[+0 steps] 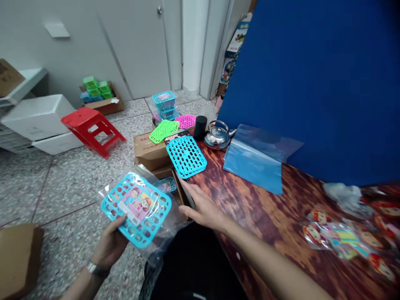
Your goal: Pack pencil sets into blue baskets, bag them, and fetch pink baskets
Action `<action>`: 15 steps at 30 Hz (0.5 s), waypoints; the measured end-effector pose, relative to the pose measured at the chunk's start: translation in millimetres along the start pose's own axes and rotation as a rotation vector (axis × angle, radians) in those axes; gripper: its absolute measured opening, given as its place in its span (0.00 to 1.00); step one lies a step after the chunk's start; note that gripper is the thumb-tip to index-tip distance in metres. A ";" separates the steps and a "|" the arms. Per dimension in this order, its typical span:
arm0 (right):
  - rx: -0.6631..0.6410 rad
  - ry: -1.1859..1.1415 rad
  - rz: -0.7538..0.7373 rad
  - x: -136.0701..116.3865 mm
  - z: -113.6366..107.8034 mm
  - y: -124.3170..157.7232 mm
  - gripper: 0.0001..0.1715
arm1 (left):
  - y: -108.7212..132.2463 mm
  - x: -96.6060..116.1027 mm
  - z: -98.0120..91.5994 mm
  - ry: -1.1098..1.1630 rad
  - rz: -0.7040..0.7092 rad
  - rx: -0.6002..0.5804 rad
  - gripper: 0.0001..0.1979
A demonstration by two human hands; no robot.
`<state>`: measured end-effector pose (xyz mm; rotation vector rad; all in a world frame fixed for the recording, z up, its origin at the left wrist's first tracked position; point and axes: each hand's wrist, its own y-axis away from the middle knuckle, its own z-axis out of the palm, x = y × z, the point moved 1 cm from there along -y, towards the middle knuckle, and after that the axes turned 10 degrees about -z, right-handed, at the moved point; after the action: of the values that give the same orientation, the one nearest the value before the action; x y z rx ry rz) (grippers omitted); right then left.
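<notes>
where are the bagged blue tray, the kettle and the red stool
bagged blue tray (136, 210), head view, on the pink card at its middle
kettle (217, 137), head view, on its shiny round body
red stool (83, 116), head view, on its seat top

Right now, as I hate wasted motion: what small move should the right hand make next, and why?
Probably reach the right hand forward to the blue trays stacked on the table corner. That hand is open and empty at the table edge, pointing toward the stack, while the left hand grips a bagged tray with a picture card inside.
</notes>
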<state>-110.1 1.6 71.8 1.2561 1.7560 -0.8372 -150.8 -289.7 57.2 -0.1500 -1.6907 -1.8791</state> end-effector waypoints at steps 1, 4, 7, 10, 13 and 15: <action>0.024 0.079 -0.019 7.2 0.1 3.8 0.40 | -12.8 -9.5 -8.0 0.021 -0.015 0.013 0.25; 0.046 0.303 -0.072 29.8 -3.9 19.7 0.35 | -56.5 -45.7 -24.3 0.100 -0.107 0.085 0.23; 0.026 0.503 -0.109 49.6 -9.3 34.5 0.34 | -100.7 -86.9 -27.7 0.164 -0.186 0.168 0.20; -0.027 0.626 -0.106 64.2 -8.8 43.6 0.36 | -138.7 -126.8 -21.2 0.212 -0.247 0.220 0.19; -0.100 0.694 -0.073 72.9 -1.2 48.8 0.41 | -170.2 -160.7 -14.4 0.258 -0.307 0.297 0.19; -0.142 0.719 -0.067 75.8 4.4 51.7 0.43 | -188.7 -178.5 -13.0 0.287 -0.345 0.344 0.18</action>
<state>-73.6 44.8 -0.6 1.5172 2.3753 -0.2844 -95.3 -237.2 -191.4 0.5539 -1.8860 -1.7015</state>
